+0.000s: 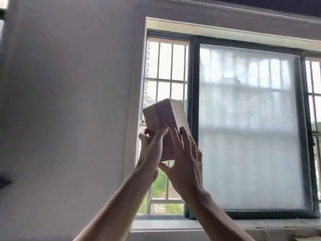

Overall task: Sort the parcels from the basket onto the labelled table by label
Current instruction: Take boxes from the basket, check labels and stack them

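Parcel: centre of frame, lifted high against the window, lower half hidden behind both hands. No label legible on the faces shown. Basket and labelled table out of view.

Left hand: wrapped round the lower left corner, fingers curled over the left edge, gripping. Right hand: laid flat on the near face, fingers straight and pressing, thumb spread below the bottom edge; supporting, not clasping.

Risks, as judged:
- Slip and drop. Only one true grip, the other side held by flat pressure alone. Smooth card, raised high, hard landing likely.
- Tilted toward upper left of frame; contents possibly shifting to one corner and twisting out from the flat palm.
- Strong backlight from the bright panes; label hard to read, hence a wrong spot on the table.
- Gaze upward, table unseen; knock likely if lowered blind.

Materials and shapes:
- Parcel: rectangular box, plain tan cardboard, matt, crisp edges. Left face banded and blurred, corrugation or tape, cannot tell.
- Window: dark metal frame; frosted pane right of centre, milky and smooth; pale bars behind the parcel.
- Wall, left half of frame: flat, grey-white, painted.
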`<action>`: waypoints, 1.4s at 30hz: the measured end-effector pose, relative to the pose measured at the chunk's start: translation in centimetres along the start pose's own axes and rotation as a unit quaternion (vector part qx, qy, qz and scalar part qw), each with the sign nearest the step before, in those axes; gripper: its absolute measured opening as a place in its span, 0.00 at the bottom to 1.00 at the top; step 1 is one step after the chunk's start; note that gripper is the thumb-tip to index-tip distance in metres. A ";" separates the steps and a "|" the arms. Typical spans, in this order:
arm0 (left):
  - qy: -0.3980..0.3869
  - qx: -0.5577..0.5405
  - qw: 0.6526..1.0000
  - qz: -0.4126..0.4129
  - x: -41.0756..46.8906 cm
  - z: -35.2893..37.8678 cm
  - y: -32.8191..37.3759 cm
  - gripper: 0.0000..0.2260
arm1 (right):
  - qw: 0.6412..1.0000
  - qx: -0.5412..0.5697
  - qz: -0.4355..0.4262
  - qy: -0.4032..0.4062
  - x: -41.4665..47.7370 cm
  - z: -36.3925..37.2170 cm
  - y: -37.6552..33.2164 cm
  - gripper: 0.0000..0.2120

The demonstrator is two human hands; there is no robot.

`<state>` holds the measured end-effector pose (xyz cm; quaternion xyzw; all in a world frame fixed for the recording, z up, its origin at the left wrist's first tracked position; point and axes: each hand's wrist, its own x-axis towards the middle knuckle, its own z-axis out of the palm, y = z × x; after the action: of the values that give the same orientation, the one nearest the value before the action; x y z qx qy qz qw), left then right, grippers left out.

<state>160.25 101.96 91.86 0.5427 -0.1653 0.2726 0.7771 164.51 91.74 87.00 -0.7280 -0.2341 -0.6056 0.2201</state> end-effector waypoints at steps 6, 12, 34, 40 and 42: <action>-0.047 0.090 0.993 0.058 -1.6 0.2 -0.4 0.24 | 0.999 -0.006 0.051 -0.016 -0.8 0.2 -1.1 0.43; -0.093 0.144 0.982 0.073 -1.5 -1.4 0.1 0.23 | 0.961 0.236 0.147 -0.003 -0.3 0.0 -0.1 0.54; -0.146 0.042 0.987 -0.046 -2.4 -4.4 -1.6 0.39 | 0.659 0.689 0.273 -0.131 -3.3 -5.1 1.9 0.33; -0.138 0.037 0.987 -0.076 -3.4 -4.6 -1.5 0.37 | 0.701 0.646 0.260 -0.153 -3.2 -6.4 2.1 0.36; -0.108 0.076 0.989 -0.060 -3.3 -5.1 -1.3 0.36 | 0.743 0.599 0.250 -0.161 -2.8 -6.9 2.7 0.29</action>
<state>158.17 105.58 87.25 0.6356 -0.1940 0.1775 0.7259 160.34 85.26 85.31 -0.5652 -0.3901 -0.1375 0.7137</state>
